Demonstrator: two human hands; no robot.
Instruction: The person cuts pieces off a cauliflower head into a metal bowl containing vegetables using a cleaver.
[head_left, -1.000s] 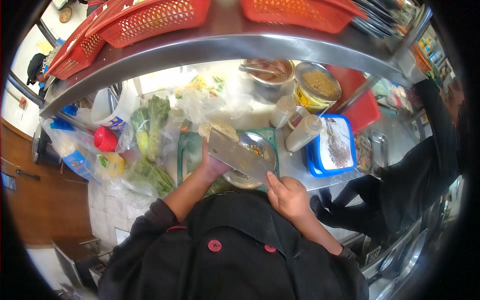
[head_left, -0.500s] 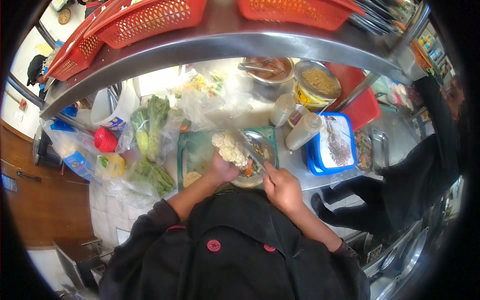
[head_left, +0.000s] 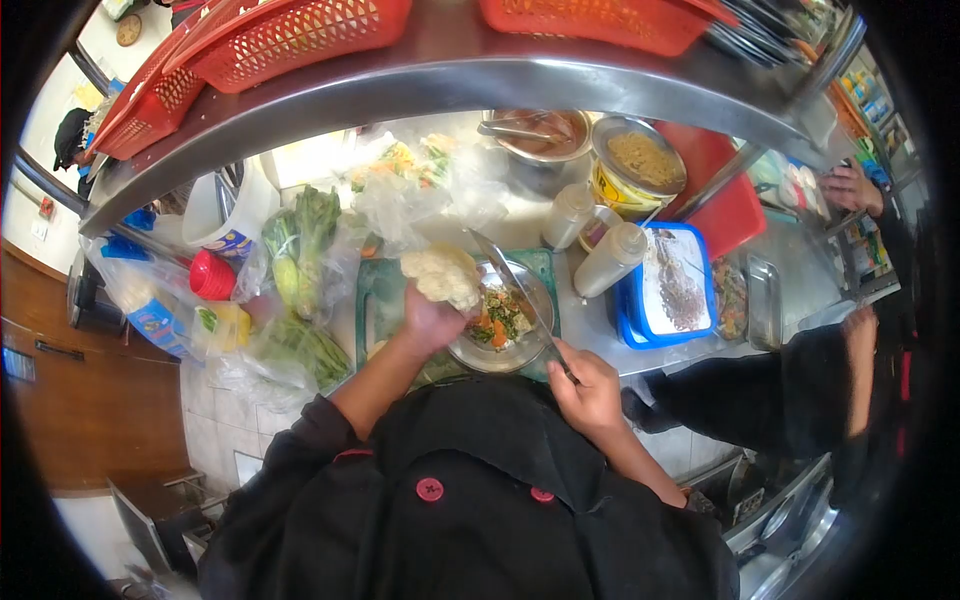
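My left hand (head_left: 432, 322) is closed round a cauliflower head (head_left: 441, 277), raised at the left rim of a metal bowl (head_left: 541, 292). Chopped vegetables (head_left: 502, 318), orange and green among them, lie in that bowl. Over its right side slants the blade of a large knife (head_left: 513, 283), tip up and left. The knife's handle is in my right hand (head_left: 586, 388), its fingers wrapped round it. Blade and cauliflower are apart. Beneath the bowl is a green cutting board (head_left: 372, 293).
Leafy greens (head_left: 297, 250) in plastic lie left. Two squeeze bottles (head_left: 611, 260) and a blue-rimmed tub (head_left: 677, 290) stand right, a pot (head_left: 541, 140) behind. A metal shelf (head_left: 470, 90) with red baskets (head_left: 300, 40) crosses above. At right is another person (head_left: 770, 390).
The knife has swung off the cauliflower to the right, its blade now angled over the bowl. The cauliflower has turned and moved slightly up and left. The person at right has shifted.
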